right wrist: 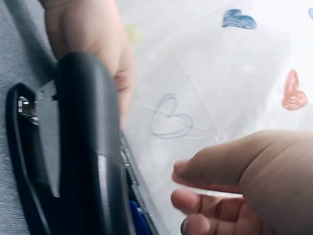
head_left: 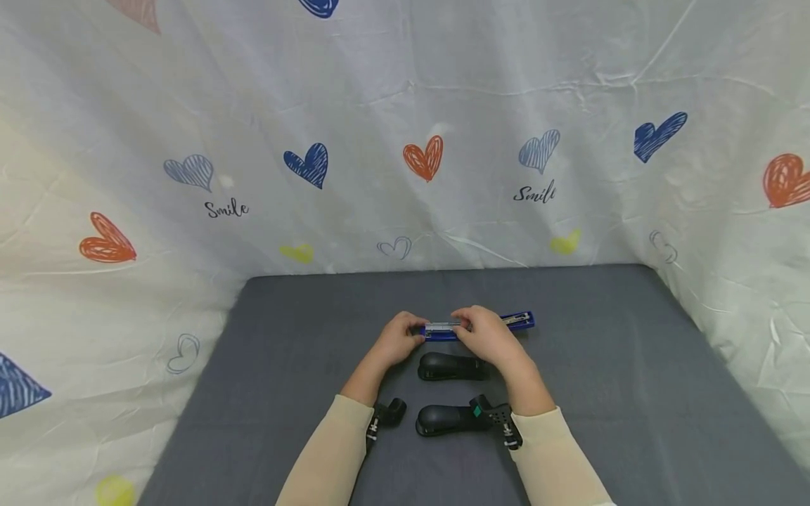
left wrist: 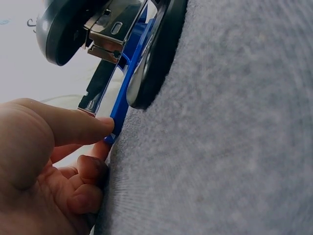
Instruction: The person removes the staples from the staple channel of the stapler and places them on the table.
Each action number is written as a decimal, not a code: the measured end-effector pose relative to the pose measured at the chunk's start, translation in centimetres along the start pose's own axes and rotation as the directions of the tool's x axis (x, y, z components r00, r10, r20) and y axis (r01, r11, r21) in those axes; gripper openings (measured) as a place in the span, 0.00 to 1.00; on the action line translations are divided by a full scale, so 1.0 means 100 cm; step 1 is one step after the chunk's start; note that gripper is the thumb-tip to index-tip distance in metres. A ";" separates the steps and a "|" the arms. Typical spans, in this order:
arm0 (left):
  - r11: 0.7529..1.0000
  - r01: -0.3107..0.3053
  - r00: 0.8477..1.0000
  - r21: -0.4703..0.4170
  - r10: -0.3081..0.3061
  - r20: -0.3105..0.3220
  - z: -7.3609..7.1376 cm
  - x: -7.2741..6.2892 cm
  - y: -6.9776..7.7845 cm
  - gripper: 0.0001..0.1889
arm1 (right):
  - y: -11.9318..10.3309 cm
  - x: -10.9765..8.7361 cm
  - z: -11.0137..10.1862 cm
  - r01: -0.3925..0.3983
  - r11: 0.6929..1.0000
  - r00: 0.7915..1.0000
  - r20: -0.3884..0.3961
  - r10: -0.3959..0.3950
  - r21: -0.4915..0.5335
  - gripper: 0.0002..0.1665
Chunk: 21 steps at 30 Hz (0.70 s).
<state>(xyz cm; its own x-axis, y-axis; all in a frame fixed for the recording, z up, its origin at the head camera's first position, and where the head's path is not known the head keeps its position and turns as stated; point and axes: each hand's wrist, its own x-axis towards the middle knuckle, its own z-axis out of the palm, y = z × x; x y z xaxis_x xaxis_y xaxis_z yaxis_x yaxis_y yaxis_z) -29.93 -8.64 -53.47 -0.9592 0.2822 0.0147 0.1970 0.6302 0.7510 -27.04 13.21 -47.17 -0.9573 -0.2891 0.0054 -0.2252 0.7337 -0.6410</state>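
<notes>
A blue stapler (head_left: 439,336) lies opened out flat on the grey table, its metal staple channel showing. My left hand (head_left: 399,339) pinches its left end; in the left wrist view the thumb (left wrist: 93,126) presses on the blue base (left wrist: 122,95) with a finger beneath. Over the stapler's middle hovers my right hand (head_left: 486,337). In the right wrist view its thumb and fingers (right wrist: 188,200) are apart, and nothing shows between them. Just nearer to me lies a black stapler (head_left: 446,367), which partly blocks the blue one in both wrist views.
A second black stapler (head_left: 443,420) lies closer to me, between the forearms, partly behind the right wrist's camera mount (head_left: 496,416). The grey tabletop (head_left: 316,330) meets a white curtain (head_left: 361,211) printed with hearts at its back and sides.
</notes>
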 end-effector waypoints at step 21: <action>1.000 -0.009 1.000 0.012 0.009 -0.010 0.001 -0.001 0.000 0.15 | 0.007 0.002 0.016 -0.161 0.986 0.986 -0.056 0.158 -0.049 0.12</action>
<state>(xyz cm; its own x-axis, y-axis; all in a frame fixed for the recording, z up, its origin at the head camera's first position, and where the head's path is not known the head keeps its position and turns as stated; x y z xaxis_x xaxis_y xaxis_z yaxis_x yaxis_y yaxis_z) -29.85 -8.63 -53.55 -0.9593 0.2808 0.0285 0.2083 0.6363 0.7428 -27.12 12.67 -48.84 -0.9895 -0.1344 -0.0527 -0.0769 0.7997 -0.5954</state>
